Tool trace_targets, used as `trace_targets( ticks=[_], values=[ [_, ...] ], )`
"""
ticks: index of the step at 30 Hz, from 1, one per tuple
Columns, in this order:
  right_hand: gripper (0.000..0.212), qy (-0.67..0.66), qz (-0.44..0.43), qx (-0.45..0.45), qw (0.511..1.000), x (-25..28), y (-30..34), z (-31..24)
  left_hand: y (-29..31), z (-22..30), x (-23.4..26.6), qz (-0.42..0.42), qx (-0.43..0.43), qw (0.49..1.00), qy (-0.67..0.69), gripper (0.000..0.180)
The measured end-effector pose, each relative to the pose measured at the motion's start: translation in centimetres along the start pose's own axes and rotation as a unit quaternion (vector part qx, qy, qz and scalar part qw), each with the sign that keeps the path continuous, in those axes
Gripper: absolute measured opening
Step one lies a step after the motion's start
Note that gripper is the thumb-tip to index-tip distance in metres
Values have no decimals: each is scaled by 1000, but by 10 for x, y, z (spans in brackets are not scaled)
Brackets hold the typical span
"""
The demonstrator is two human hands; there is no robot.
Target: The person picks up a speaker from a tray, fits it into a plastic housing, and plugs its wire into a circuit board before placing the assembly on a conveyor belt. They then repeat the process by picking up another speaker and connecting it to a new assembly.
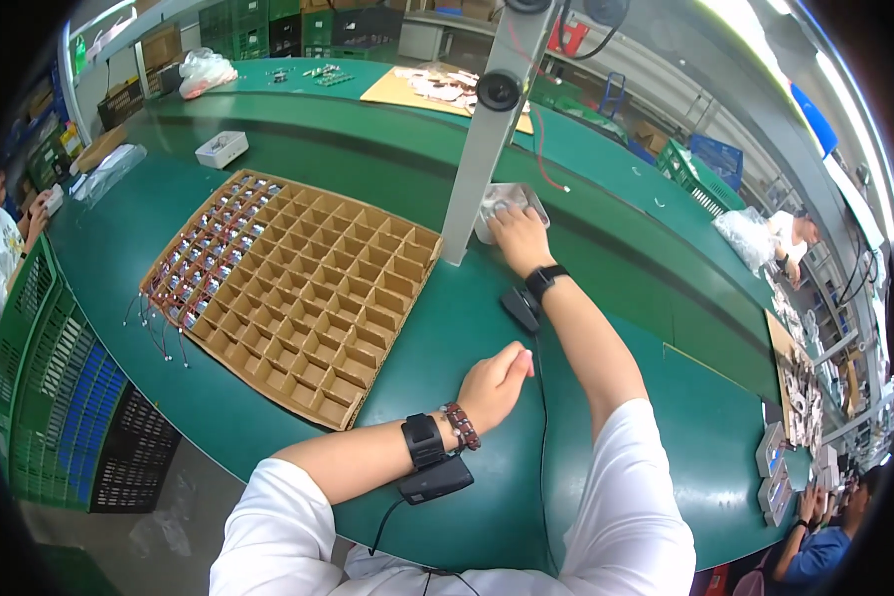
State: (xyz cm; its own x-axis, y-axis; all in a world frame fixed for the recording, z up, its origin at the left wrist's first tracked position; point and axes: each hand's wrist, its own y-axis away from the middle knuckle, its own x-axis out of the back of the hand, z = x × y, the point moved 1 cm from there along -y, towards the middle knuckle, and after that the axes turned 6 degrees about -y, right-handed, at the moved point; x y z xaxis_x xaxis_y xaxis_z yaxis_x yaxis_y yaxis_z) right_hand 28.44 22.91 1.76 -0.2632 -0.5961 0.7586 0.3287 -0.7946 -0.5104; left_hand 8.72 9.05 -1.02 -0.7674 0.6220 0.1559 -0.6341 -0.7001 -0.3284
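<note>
My right hand (519, 241) reaches forward into a small pale tray (538, 202) beside the metal post. Its fingers are stretched out and a little apart, with their tips among the tray's contents, too small to make out. Closer to me, my left hand (494, 385) hovers over the green table, its fingers curled and thumb pressed against them. Whatever it may hold is hidden. To its left lies a cardboard divider box (313, 316) with many square cells. Small silvery parts with red wires (209, 248) fill the cells on its left side; the other cells hold nothing visible.
A grey post (482, 149) rises between the box and tray. A black device (521, 308) with a cable sits near my right wrist. A white box (222, 149) stands far left. Green crates (55, 397) stack beside the table. Other people sit left and right.
</note>
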Motion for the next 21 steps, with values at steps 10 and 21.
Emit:
trace_targets(
  ticks=[10,21],
  values=[
    [16,-115,-65,74,988,164,161,-36,14,29,0,4,-183,983,-18,23],
    [17,-216,-128,53,966,273,270,-110,-33,83,208,107,-139,754,-633,18]
  ],
)
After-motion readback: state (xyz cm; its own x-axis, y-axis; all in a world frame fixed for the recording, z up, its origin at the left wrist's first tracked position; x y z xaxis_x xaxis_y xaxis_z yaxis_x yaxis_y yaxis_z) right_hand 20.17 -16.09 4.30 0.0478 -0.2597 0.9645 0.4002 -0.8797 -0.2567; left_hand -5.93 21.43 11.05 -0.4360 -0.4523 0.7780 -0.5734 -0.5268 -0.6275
